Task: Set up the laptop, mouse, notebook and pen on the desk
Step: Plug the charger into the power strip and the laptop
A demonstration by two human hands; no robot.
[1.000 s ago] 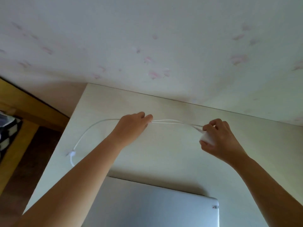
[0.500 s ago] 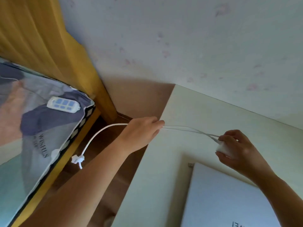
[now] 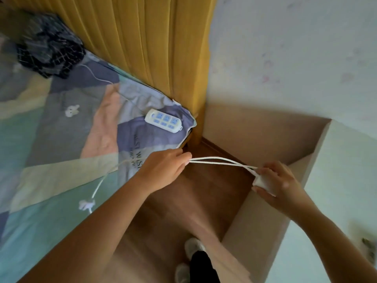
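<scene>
My left hand (image 3: 163, 170) pinches a white cable (image 3: 216, 160) that runs taut in two strands to my right hand (image 3: 277, 180). My right hand is closed around a white charger brick (image 3: 263, 183) over the desk's left edge. The cable's loose end with its white plug (image 3: 86, 205) hangs below my left forearm, over the bed. A white power strip (image 3: 163, 120) with blue sockets lies on the bed corner, beyond my left hand. The pale desk (image 3: 336, 180) fills the right side. The laptop, mouse, notebook and pen are out of view.
A bed with a patchwork cover (image 3: 51, 150) fills the left side, with dark checked cloth (image 3: 49, 52) at its far end. A yellow curtain (image 3: 153, 48) hangs behind. Brown floor (image 3: 193, 201) and my shoes (image 3: 191, 248) show between bed and desk.
The view has swung left from the desk and laptop toward the bed. Both hands have moved left with the cable and charger, so they now hang over the gap and the bed edge.
</scene>
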